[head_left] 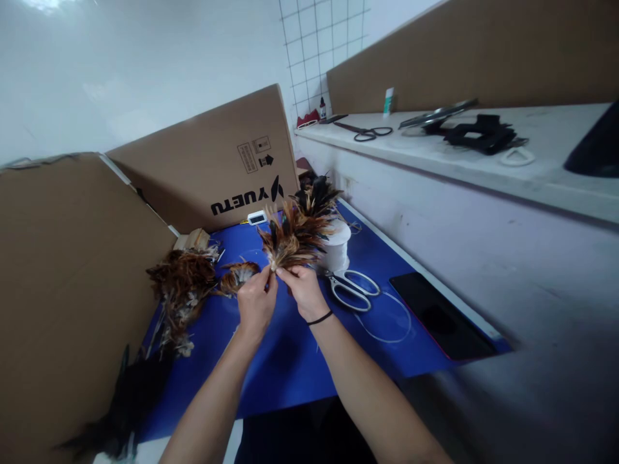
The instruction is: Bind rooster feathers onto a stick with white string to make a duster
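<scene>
Both my hands meet at the base of a fan-shaped bunch of brown and black feathers (294, 238), raised over the blue tabletop (280, 361). My left hand (256, 299) pinches the pale quill end from the left. From the right, the thumb and fingers of my right hand (305, 290) close on the same end; a dark band circles that wrist. A small feather bunch (239, 277) lies just left of my left hand. Beyond the held bunch is a darker feather bunch (316, 196). Silver-handled scissors (355, 290) and a white spool (336, 248) are right of my right hand.
A brown feather pile (186, 283) and black feathers (138, 393) lie at the left by a cardboard panel (62, 270). A phone (442, 316) and a loop of clear cord (409, 322) lie at right. Above runs a white ledge (425, 145) with dark scissors (370, 133).
</scene>
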A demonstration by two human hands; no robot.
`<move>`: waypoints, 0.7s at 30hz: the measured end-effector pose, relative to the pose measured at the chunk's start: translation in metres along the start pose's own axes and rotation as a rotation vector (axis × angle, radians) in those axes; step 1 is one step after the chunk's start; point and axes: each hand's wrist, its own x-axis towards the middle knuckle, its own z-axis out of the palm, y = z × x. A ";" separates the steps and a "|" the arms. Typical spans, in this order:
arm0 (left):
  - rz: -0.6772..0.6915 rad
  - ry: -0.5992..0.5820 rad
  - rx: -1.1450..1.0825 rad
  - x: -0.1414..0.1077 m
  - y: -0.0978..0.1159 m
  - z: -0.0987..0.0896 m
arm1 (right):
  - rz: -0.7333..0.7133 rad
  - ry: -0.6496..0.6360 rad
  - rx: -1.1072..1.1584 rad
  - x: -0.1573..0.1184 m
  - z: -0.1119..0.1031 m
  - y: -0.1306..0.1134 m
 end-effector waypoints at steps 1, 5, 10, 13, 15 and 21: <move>0.006 0.006 0.038 -0.001 0.000 0.002 | -0.005 0.013 -0.004 0.001 0.000 0.001; 0.054 0.023 0.258 -0.006 0.000 0.010 | 0.005 0.076 -0.046 0.003 -0.001 0.003; 0.154 0.058 0.416 -0.012 -0.004 0.018 | 0.033 0.049 -0.073 0.004 -0.005 0.001; 0.196 0.042 0.411 -0.013 -0.007 0.020 | 0.019 0.068 -0.105 0.004 -0.005 0.000; 0.220 0.039 0.384 -0.014 -0.009 0.022 | 0.011 0.091 -0.103 0.004 -0.005 0.000; 0.171 0.081 0.226 -0.011 -0.002 0.019 | -0.023 0.125 -0.041 0.003 -0.001 -0.004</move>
